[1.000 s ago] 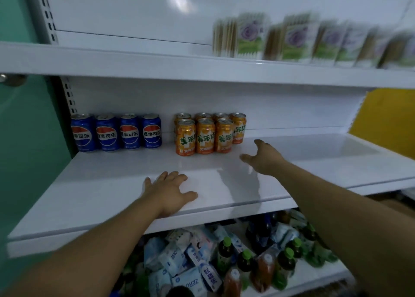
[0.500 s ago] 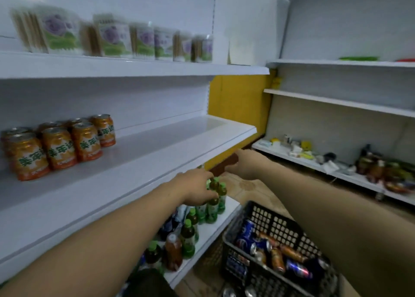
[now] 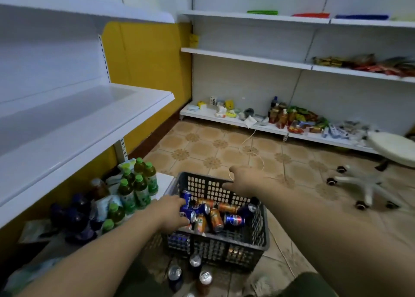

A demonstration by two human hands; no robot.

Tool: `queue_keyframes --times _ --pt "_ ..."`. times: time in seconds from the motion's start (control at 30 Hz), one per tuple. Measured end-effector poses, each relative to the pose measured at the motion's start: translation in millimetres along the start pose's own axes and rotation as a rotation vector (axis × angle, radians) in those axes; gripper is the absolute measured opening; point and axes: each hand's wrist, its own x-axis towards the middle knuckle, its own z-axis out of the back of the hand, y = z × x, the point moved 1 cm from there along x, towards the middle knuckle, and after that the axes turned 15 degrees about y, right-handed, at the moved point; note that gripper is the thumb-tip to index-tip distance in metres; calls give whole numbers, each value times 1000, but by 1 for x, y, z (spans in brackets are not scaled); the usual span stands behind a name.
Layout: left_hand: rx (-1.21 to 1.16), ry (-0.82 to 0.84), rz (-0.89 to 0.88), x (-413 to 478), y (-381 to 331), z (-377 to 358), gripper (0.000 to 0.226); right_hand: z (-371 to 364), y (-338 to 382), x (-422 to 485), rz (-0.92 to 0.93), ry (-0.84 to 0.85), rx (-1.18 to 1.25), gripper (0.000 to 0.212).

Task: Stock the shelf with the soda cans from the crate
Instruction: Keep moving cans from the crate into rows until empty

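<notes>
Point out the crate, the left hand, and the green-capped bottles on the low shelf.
crate (image 3: 215,249), head view: on its dark near wall.
left hand (image 3: 171,213), head view: on the back of the hand, over the cans.
green-capped bottles (image 3: 140,185), head view: on one bottle's body in the cluster.

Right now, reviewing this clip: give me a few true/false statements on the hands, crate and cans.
1. The left hand reaches into the crate among the cans. True.
2. The right hand holds an orange can. False: it is at the crate's far rim, holding no can.
3. The crate holds only blue cans. False: blue cans and orange cans lie mixed.
4. Green-capped bottles stand left of the crate. True.
5. The white stool is knocked over. False: it is upright.
</notes>
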Motion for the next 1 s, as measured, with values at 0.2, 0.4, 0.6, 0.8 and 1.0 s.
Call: queue_keyframes --times 0.2,0.4,0.6,0.8,1.0 --pt "4 111 19 83 19 -21 70 -33 -29 78 -27 177 58 63" --pt "-32 161 63 169 58 -48 68 -86 -33 171 -11 334 89 51" --pt "-66 134 111 250 100 -78 80 -147 -31 259 -22 475 134 52" --pt "-164 30 130 314 136 -109 88 -193 -21 334 -10 584 165 45" --pt "-304 1 152 341 158 -152 101 -230 -1 395 31 562 200 52"
